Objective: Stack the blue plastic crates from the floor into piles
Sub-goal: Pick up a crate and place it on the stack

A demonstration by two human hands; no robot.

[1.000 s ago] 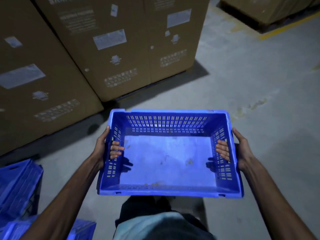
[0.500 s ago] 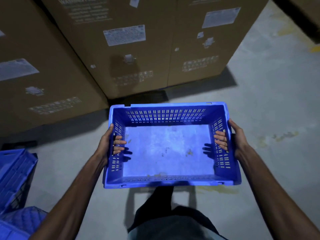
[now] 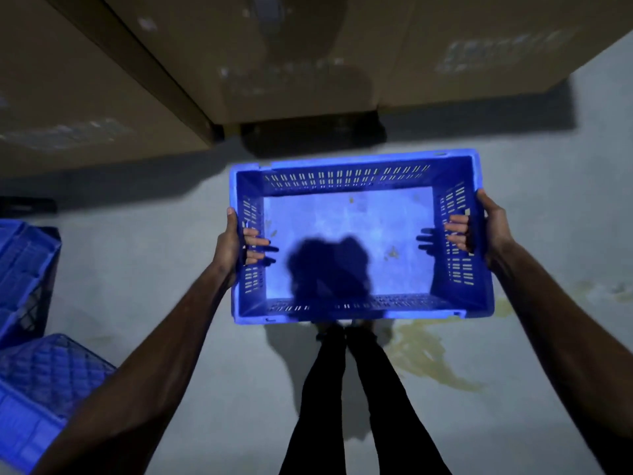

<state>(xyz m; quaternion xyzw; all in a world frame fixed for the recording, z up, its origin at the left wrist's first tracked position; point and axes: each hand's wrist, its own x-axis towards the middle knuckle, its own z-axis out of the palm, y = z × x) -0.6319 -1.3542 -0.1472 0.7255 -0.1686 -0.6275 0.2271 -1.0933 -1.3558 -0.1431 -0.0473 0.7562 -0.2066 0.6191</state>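
Observation:
I hold an empty blue plastic crate [image 3: 359, 186] upright and level above the concrete floor, in the middle of the view. My left hand [image 3: 231, 241] grips its left wall, fingers poking through the handle slot. On the opposite wall my right hand [image 3: 486, 228] holds the same way. The crate has slotted sides and a flat, stained bottom with a dark shadow on it. More blue crates [image 3: 30, 275] sit at the left edge, one [image 3: 51, 375] nearer me with a quilted pattern.
Large brown cardboard boxes [image 3: 291, 63] stand close behind the held crate. My legs [image 3: 356, 389] in dark trousers are below it. A yellowish stain [image 3: 428, 354] marks the grey floor to the right.
The view has tilted down and moved closer to the cardboard boxes. The crate has shifted right in view and away from my body. Both hands keep the same grip.

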